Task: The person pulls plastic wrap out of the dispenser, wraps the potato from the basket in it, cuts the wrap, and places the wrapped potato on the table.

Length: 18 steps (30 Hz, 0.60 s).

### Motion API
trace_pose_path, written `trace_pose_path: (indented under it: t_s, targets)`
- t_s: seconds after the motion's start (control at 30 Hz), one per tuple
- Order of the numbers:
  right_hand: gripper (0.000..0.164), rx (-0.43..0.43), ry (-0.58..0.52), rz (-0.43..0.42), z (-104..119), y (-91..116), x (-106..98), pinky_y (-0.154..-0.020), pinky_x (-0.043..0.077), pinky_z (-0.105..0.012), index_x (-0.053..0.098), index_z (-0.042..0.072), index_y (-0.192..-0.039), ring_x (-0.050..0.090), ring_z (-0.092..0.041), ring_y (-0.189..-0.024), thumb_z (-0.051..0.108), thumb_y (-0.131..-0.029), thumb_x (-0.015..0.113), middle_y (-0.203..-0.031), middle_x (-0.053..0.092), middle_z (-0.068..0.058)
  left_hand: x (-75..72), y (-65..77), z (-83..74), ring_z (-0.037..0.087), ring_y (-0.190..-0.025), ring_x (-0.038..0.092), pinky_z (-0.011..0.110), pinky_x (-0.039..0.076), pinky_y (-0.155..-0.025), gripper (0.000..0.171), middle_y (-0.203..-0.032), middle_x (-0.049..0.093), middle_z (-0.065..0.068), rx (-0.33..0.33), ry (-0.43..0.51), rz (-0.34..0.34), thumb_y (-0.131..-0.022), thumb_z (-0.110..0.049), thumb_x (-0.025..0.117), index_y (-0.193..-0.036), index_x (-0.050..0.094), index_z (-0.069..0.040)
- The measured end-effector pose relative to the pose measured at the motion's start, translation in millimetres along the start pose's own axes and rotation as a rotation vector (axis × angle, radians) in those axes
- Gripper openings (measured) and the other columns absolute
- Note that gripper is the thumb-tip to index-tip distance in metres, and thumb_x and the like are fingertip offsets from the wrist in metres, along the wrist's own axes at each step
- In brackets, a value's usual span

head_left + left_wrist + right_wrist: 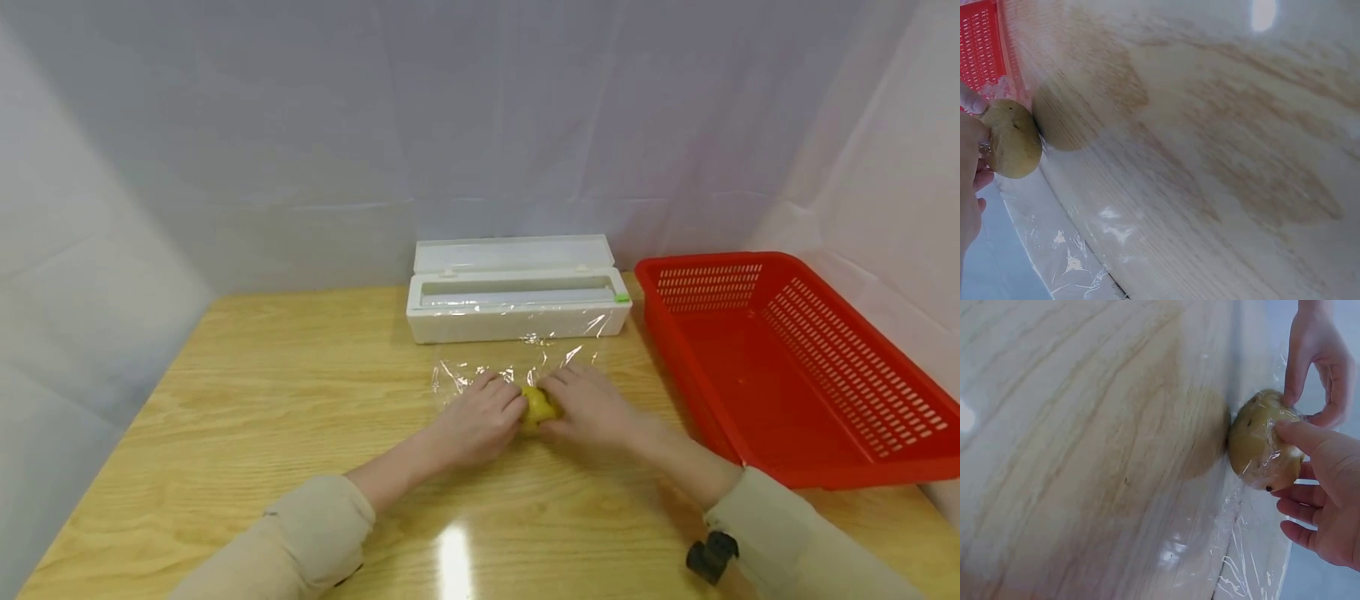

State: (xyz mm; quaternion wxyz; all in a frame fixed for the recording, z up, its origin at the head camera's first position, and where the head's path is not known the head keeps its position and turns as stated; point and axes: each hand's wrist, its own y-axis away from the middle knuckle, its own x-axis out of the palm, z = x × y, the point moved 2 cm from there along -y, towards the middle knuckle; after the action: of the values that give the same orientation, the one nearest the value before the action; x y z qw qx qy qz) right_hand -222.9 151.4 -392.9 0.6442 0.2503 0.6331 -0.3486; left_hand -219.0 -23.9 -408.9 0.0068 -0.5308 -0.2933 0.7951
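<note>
A yellow, pear-like fruit (pixel 538 407) rests on the table, with clear cling film (pixel 1270 447) drawn over part of its skin. My left hand (pixel 483 414) grips it from the left, thumb against the fruit. From the other side my right hand (pixel 588 406) holds it, its thumb pressing the film and its fingers round the far side, as the right wrist view shows. Flat film (pixel 461 377) stretches behind the fruit to a white cling film box (pixel 517 325), whose lid stands up. In the left wrist view the left hand (pixel 969 150) is cut off by the frame edge.
A red plastic basket (pixel 697 375) with slotted walls stands at the right, close to my right forearm. The wooden table (pixel 300 367) reaches back to a pale cloth backdrop (pixel 315 167). A green tab (pixel 622 297) sits at the box's right end.
</note>
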Motion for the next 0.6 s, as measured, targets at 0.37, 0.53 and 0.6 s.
trace_pose_path:
  t_s: [0.37, 0.53, 0.6]
  targets:
    - [0.043, -0.104, -0.058, -0.006, -13.6, -8.5, -2.1, -0.081, 0.044, -0.039, 0.063, 0.004, -0.104, 0.056, -0.023, -0.091, 0.032, -0.074, 0.076, -0.097, 0.063, -0.006, -2.5, -3.8, 1.8, 0.021, -0.086, 0.057, 0.040, 0.042, -0.088, 0.013, -0.087, 0.058, 0.002, -0.007, -0.028, -0.034, -0.084, -0.022, 0.060, -0.086, 0.059, -0.009]
    - [0.043, -0.088, -0.086, 0.015, -13.8, -8.1, -4.9, -0.083, 0.044, -0.039, 0.063, 0.004, -0.105, 0.056, -0.023, -0.094, 0.030, -0.074, 0.075, -0.100, 0.063, -0.006, -6.5, -0.9, -4.3, 0.019, -0.090, 0.058, 0.039, 0.044, -0.090, 0.013, -0.092, 0.063, 0.000, 0.166, -0.213, -0.153, -0.088, -0.018, 0.053, -0.091, 0.063, -0.011]
    - [0.043, -0.076, -0.089, 0.020, -14.4, -8.8, -5.8, -0.084, 0.044, -0.039, 0.063, 0.004, -0.106, 0.056, -0.023, -0.095, 0.030, -0.074, 0.075, -0.101, 0.064, -0.006, -6.8, 2.0, -8.1, 0.017, -0.092, 0.058, 0.039, 0.044, -0.092, 0.021, -0.096, 0.064, 0.000, 0.255, -0.306, -0.186, -0.092, -0.015, 0.045, -0.096, 0.066, -0.012]
